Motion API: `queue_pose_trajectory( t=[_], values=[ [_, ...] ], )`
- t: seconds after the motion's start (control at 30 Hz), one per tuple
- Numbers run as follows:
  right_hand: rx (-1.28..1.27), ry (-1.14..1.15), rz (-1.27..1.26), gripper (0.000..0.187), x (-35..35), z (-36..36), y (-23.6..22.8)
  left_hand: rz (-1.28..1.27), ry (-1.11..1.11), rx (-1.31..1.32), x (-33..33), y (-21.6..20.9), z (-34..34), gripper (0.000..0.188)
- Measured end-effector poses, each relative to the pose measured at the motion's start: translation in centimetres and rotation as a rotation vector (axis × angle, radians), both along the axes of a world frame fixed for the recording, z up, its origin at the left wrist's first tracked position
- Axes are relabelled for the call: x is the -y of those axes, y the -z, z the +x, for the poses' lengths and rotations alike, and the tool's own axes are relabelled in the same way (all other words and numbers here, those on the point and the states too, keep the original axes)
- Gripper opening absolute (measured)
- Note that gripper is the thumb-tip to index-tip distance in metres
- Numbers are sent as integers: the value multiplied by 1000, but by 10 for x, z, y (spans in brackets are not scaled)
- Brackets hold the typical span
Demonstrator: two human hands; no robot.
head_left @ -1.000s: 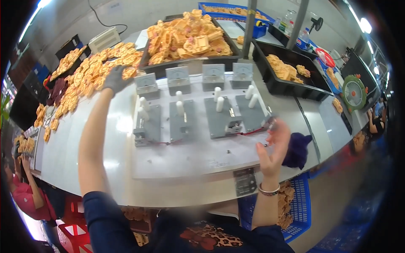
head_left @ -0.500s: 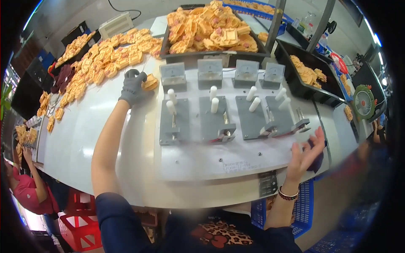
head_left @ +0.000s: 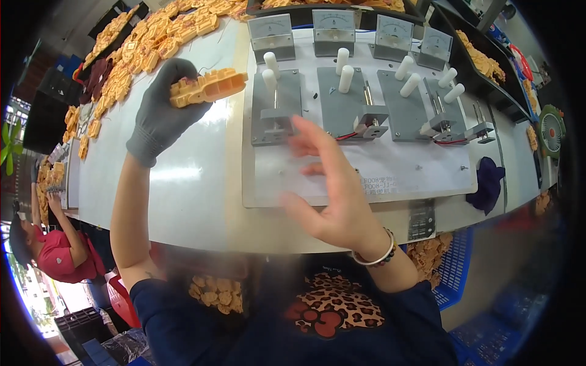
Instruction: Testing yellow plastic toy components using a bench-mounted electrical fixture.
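Note:
My left hand (head_left: 160, 116), in a grey glove, grips an orange plastic part (head_left: 207, 86) above the white table, just left of the test board. My right hand (head_left: 332, 189) is bare, with a bead bracelet at the wrist. It hovers open over the front of the white test board (head_left: 415, 177), fingers spread and holding nothing. The board carries several grey clamp fixtures (head_left: 274, 107) with white handles, and a row of dial meters (head_left: 332, 24) stands behind them.
Heaps of orange parts (head_left: 137, 49) cover the table at the far left, and black trays (head_left: 482, 58) hold more at the right. A dark blue cloth (head_left: 488, 183) lies by the board's right end. Another person in red (head_left: 58, 256) works at the left. A blue crate (head_left: 448, 268) stands below.
My left hand has lifted an orange part from the pile and brought it nearer. My right hand has swung from the board's right end to its front middle.

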State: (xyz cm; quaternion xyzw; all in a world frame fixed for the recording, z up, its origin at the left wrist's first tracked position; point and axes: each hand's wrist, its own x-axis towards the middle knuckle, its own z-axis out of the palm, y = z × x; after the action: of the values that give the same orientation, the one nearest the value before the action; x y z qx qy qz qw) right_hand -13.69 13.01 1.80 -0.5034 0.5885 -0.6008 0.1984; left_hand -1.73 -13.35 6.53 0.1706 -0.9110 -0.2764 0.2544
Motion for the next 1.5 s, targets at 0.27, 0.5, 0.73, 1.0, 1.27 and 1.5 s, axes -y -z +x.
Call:
queue_pose_trajectory(
  t=[0.27,0.5,0.73,1.0,1.27,1.5],
  values=[
    [-118,-21,-195,66,13,10,8,-742,45,20,-2,-35,-43,43],
    [-99,-57,-176,56,12,3,8,-879,242,39,-30,-49,-59,43],
    [-92,-57,-155,58,9,4,4,-121,678,-156,-21,-24,-55,58],
    [-58,-89,-171,59,10,2,3,-302,662,-139,-16,14,-76,48],
    [-5,40,-225,74,9,11,23,176,125,-677,81,45,-76,32],
    [-289,42,-239,74,15,19,21,-463,-822,729,241,104,-67,122]
  ],
)
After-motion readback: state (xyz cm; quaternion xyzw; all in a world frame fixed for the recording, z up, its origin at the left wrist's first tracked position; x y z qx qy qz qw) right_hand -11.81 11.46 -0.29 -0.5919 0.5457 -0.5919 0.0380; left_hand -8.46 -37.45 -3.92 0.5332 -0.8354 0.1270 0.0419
